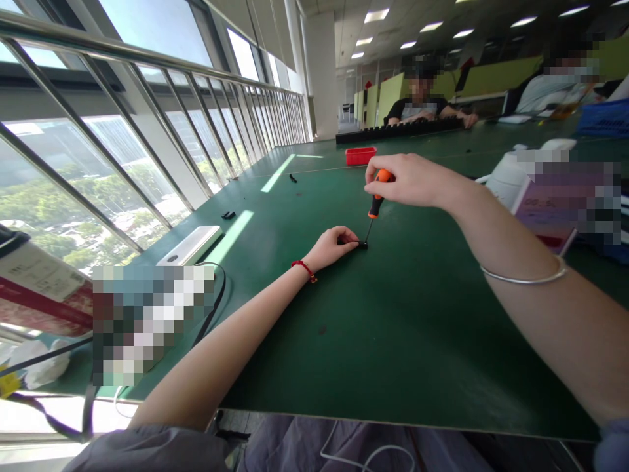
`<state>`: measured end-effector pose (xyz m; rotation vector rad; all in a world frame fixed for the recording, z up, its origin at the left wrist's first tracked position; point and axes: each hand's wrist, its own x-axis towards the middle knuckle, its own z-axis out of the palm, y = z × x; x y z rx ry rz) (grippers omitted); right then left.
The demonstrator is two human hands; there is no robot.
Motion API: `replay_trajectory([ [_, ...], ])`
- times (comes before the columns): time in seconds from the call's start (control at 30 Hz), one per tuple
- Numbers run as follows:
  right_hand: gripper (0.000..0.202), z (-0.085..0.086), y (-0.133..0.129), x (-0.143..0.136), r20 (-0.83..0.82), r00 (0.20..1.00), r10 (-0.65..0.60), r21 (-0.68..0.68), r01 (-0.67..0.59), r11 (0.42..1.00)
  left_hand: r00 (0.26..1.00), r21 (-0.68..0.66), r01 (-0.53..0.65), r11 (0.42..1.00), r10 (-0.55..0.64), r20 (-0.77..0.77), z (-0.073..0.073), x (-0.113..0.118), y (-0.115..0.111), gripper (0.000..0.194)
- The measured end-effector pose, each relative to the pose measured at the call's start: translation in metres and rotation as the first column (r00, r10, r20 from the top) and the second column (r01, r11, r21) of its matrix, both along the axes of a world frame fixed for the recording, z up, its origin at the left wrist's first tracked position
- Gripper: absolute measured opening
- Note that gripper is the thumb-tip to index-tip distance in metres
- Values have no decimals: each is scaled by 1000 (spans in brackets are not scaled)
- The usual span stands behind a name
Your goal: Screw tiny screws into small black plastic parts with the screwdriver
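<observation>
My right hand (405, 178) grips a screwdriver (375, 208) with an orange and black handle, fingers wrapped round its top. The shaft slants down and its tip meets a small black part (363, 245) on the green table (403, 328). Pinched in the fingers of my left hand (337, 248) is that same black part, held close to the table surface. My fingers cover some of it, and its exact kind is too small to make out.
A red tray (360, 156) stands ahead, with a long black rack (400, 130) behind it before a seated person. Small black pieces (228, 215) and a white box (190, 245) lie left by the railing (167, 72). A white bottle (508, 177) stands right.
</observation>
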<state>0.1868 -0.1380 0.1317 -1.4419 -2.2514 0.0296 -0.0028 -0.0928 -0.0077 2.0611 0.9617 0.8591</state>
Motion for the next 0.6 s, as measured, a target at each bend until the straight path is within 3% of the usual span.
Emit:
replay_trajectory([
  [0.1,30,0,0,0,0,1000,19,-47,-19,999,1000,-3,-8,1000,8,1,0,1,-1,16],
  [0.27,23,-1,0,-1,-14,1000,-21,16,21,1000,1000,3,-17,1000,17,-10,1,1,-2,18],
  [0.43,28,1,-1,-1,-10,1000,-13,-43,13,999,1000,2,-19,1000,19,-8,1,1,-2,18],
  [0.6,26,-1,0,-1,-1,1000,-27,13,27,1000,1000,16,-23,1000,23,-19,1,1,-2,18],
])
